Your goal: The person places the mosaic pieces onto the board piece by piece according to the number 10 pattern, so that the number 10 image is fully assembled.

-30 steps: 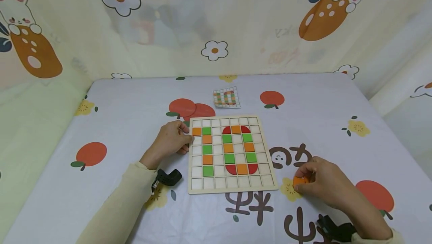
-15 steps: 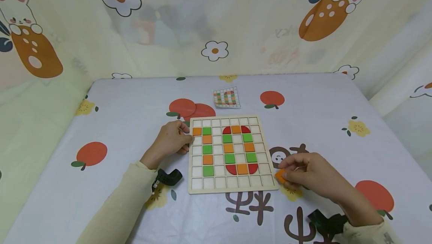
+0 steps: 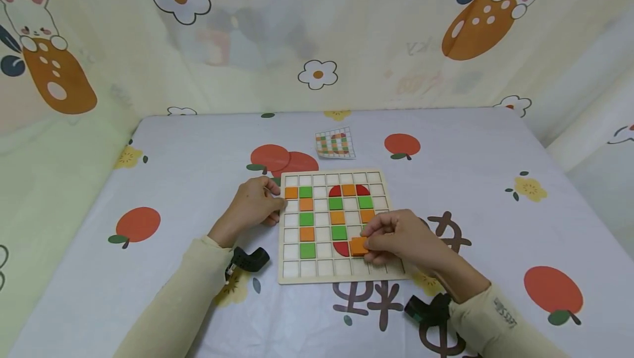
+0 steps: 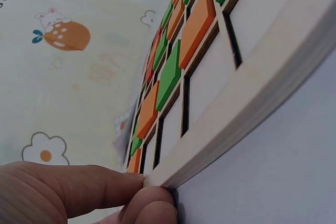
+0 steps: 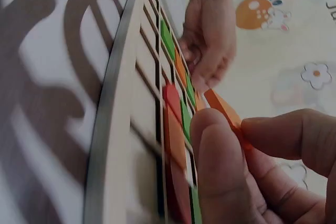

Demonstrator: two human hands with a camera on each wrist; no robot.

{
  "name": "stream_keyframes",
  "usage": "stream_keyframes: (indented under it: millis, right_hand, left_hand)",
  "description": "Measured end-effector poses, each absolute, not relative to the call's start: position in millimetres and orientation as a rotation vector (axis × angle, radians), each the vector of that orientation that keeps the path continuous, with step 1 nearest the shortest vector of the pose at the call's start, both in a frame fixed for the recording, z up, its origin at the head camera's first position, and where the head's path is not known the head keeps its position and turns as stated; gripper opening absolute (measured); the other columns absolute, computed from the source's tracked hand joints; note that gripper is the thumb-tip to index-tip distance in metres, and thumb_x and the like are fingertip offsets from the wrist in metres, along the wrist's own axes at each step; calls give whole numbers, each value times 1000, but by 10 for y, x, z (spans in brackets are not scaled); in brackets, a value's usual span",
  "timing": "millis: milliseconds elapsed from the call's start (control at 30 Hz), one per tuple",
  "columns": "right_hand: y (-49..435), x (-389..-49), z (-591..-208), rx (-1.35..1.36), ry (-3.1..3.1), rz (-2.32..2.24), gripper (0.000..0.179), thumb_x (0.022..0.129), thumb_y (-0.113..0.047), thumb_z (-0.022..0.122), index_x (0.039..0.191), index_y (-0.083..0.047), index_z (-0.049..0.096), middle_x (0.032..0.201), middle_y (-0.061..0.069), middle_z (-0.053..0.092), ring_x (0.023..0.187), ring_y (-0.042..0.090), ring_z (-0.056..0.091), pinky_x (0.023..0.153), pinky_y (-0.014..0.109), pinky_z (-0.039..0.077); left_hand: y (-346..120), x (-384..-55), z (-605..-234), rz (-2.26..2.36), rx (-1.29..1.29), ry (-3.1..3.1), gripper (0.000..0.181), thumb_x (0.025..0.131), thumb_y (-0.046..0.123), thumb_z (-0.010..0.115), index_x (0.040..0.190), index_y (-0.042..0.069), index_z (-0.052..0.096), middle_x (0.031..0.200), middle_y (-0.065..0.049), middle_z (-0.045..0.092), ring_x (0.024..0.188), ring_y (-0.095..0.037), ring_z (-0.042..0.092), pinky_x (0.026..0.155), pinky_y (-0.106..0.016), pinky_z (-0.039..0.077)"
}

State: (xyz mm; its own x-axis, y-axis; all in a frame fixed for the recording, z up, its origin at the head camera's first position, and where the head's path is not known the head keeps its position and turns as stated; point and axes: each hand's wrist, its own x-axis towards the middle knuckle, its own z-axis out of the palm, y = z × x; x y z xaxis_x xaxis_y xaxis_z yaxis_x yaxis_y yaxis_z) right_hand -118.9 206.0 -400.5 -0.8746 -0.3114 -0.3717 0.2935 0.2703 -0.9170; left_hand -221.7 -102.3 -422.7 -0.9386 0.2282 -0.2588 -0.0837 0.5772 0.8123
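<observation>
A square wooden grid board (image 3: pixel 327 280) lies on the table, with green squares, orange squares and red rounded corner tiles set in some of its cells. At its left edge my left hand (image 3: pixel 250 204) grips the rim, the thumb and fingertips close against the wood in the left wrist view. My right hand (image 3: pixel 408 239) pinches an orange square tile (image 3: pixel 358 246) between thumb and fingers. That tile is held above the board's lower rows, over the right part. The right wrist view shows the orange tile (image 5: pixel 223 107) tilted and apart from the cells. My right hand hides some right-side cells.
Behind the board lies a small card (image 3: pixel 335 144) printed with a coloured grid pattern. The white tablecloth (image 3: pixel 198 148) bears printed fruit, flowers and lettering. A patterned curtain (image 3: pixel 257 82) hangs at the back. Black wrist devices (image 3: pixel 431 309) sit on both forearms.
My right hand has moved left from the tablecloth right of the board to above its lower right part, carrying the orange tile. My left hand stays at the left edge.
</observation>
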Motion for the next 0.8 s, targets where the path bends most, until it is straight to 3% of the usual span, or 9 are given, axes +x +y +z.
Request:
stream_keyframes:
  millis: [433,800]
  right_hand:
    - [1594,-1339,-4062,8,2077,-1578,14,90,-5,74,101,4,72,79,14,74,65,19,73,65,30,64]
    - [1489,-1351,-4031,-12,2156,-1510,11,91,-6,74,99,2,75,75,11,73,62,18,70,63,30,63]
  left_hand:
    - [-1025,-2221,-4240,1321,116,2462,25,93,13,75,109,1,59,74,-11,67,53,-16,68,55,-27,60]
    - [-1021,-2209,-4213,1332,111,2453,24,94,11,74,110,0,60,75,-11,69,53,-14,68,55,-26,60]
